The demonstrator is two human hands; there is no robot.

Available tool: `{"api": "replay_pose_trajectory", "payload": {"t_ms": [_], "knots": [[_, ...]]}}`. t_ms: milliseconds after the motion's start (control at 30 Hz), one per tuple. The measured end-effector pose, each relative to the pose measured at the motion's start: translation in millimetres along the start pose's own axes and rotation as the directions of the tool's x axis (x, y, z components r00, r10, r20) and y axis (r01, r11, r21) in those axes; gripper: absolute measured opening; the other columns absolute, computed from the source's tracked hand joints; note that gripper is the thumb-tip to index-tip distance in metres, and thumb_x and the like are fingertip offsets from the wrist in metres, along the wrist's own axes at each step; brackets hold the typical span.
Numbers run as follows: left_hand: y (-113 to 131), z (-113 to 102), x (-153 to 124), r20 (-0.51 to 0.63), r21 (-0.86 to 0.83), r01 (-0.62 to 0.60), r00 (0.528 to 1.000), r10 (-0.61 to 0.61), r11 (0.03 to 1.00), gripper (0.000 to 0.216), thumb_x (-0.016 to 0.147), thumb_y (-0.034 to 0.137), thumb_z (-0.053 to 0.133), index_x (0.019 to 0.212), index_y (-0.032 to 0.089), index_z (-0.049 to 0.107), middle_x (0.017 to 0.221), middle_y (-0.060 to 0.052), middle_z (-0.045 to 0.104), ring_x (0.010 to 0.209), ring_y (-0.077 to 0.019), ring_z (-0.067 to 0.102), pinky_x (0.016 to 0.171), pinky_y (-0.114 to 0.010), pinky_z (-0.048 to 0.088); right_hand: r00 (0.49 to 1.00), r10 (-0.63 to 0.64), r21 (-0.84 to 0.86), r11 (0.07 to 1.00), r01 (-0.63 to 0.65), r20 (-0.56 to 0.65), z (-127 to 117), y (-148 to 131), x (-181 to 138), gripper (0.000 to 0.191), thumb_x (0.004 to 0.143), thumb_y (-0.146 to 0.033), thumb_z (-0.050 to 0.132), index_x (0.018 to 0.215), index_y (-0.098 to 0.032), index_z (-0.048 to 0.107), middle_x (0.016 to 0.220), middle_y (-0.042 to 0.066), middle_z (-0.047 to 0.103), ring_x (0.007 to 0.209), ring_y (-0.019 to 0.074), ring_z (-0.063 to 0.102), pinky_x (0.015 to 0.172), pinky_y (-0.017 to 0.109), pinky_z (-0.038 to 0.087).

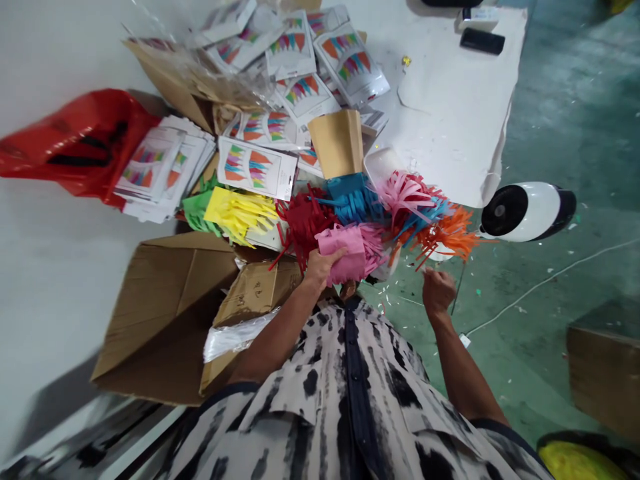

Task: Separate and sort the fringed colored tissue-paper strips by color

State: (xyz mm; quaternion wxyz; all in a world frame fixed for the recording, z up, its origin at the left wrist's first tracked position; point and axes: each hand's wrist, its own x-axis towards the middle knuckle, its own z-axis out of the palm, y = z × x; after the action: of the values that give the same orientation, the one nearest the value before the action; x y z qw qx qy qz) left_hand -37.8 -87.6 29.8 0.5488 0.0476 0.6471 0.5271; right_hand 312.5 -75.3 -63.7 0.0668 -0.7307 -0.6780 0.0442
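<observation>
red plastic bag point(75, 143), open cardboard box point(165, 313), white fan point(525, 211), black phone point(483, 41)

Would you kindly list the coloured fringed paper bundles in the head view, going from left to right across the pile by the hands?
Green bundle → yellow bundle → red bundle → pink bundle, gripped by the left hand → orange bundle, just above the right hand.

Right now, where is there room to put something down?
Bare room: the white sheet right of the printed packets, and the white surface left of the brown cardboard box. The colourful fringed paper pile by the left hand is crowded.
</observation>
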Motion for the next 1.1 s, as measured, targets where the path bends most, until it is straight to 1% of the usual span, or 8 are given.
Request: {"api": "replay_pose_trajectory", "payload": {"t_ms": [167, 367, 533, 633, 733, 867, 967, 1100], "knots": [[0.5, -2.3, 2.0, 0.017, -0.019, 0.021, 1.000, -0.021, 1.000, 0.060, 0.049, 0.044, 0.103, 0.092, 0.009, 0.080, 0.086, -0.011, 0.081, 0.075, -0.0230, 0.077, 0.072, -0.035, 0.063, 0.998, -0.052, 0.014, 0.999, 0.052, 0.035, 0.2, 12.9, 20.0, 0.030, 0.096, -0.038, 0.062, 0.075, -0.018, 0.069, 0.073, 0.007, 0.062, 0.073, 0.0196, 0.049, 0.069, 0.032, 0.032], [1.4, -7.3, 2.9, 0.094, -0.060, 0.076, 0.993, -0.070, 0.995, 0.061, 0.058, 0.051, 0.099, 0.098, 0.010, 0.078, 0.086, -0.010, 0.081, 0.073, -0.0219, 0.077, 0.075, -0.034, 0.064, 0.997, -0.062, -0.009, 0.998, 0.062, 0.036, 0.0, 15.8, 23.5, 0.037, 0.096, -0.043, 0.061, 0.068, -0.020, 0.058, 0.071, 0.007, 0.058, 0.070, 0.0190, 0.045, 0.068, 0.033, 0.029], [6.1, -11.9, 3.8, 0.208, -0.068, 0.110, 0.974, -0.094, 0.992, 0.061, 0.065, 0.059, 0.094, 0.098, 0.011, 0.076, 0.083, -0.009, 0.080, 0.081, -0.0230, 0.078, 0.080, -0.033, 0.063, 0.999, -0.003, -0.040, 0.999, 0.002, -0.039, -14.3, 0.7, 15.9, 0.028, 0.099, -0.037, 0.056, 0.085, -0.017, 0.070, 0.098, 0.015, 0.070, 0.083, 0.0233, 0.053, 0.074, 0.037, 0.032], [8.1, -15.3, 6.4, 0.291, -0.062, 0.134, 0.950, -0.111, 0.989, 0.064, 0.069, 0.067, 0.088, 0.098, 0.011, 0.076, 0.083, -0.010, 0.080, 0.086, -0.0245, 0.079, 0.080, -0.033, 0.062, 0.988, 0.012, 0.014, 1.000, -0.010, -0.157, -39.7, -42.9, 4.6, 0.029, 0.101, -0.035, 0.054, 0.113, -0.015, 0.071, 0.114, 0.018, 0.070, 0.098, 0.0282, 0.059, 0.083, 0.040, 0.038], [10.4, -18.0, 5.4, 0.339, -0.061, 0.150, 0.933, -0.120, 0.987, 0.066, 0.071, 0.071, 0.085, 0.100, 0.012, 0.076, 0.088, -0.011, 0.080, 0.088, -0.0255, 0.078, 0.080, -0.033, 0.062, 0.945, -0.255, 0.252, 0.919, 0.303, -0.204, -68.1, -115.7, -6.2, 0.028, 0.104, -0.037, 0.054, 0.115, -0.020, 0.072, 0.107, 0.012, 0.072, 0.103, 0.0264, 0.063, 0.092, 0.040, 0.045], [24.9, -20.6, -4.8, 0.419, -0.105, 0.227, 0.893, -0.164, 0.968, 0.068, 0.079, 0.074, 0.077, 0.109, 0.013, 0.077, 0.102, -0.014, 0.081, 0.091, -0.0266, 0.077, 0.081, -0.035, 0.061, 0.746, -0.645, 0.297, 0.689, 0.661, -0.166, -89.5, -205.2, -11.2, 0.039, 0.099, -0.035, 0.066, 0.138, -0.029, 0.066, 0.139, 0.010, 0.069, 0.127, 0.0286, 0.058, 0.109, 0.045, 0.039], [46.1, -24.8, -14.2, 0.494, -0.151, 0.273, 0.853, -0.167, 0.950, 0.069, 0.084, 0.075, 0.070, 0.115, 0.014, 0.077, 0.108, -0.016, 0.080, 0.101, -0.0293, 0.076, 0.089, -0.039, 0.061, 0.693, -0.694, 0.284, 0.637, 0.717, -0.195, -96.9, -233.8, -9.5, 0.035, 0.098, -0.034, 0.071, 0.133, -0.034, 0.071, 0.139, 0.006, 0.071, 0.125, 0.0273, 0.060, 0.110, 0.045, 0.039], [74.5, -36.2, -25.9, 0.606, -0.141, 0.325, 0.776, -0.178, 0.935, 0.067, 0.082, 0.075, 0.071, 0.114, 0.016, 0.077, 0.107, -0.015, 0.080, 0.108, -0.0315, 0.074, 0.094, -0.041, 0.059, 0.627, -0.715, 0.307, 0.549, 0.777, -0.309, -119.2, -242.3, -2.0, 0.022, 0.097, -0.026, 0.072, 0.116, -0.035, 0.078, 0.124, 0.001, 0.078, 0.115, 0.0238, 0.066, 0.104, 0.043, 0.044]]}}
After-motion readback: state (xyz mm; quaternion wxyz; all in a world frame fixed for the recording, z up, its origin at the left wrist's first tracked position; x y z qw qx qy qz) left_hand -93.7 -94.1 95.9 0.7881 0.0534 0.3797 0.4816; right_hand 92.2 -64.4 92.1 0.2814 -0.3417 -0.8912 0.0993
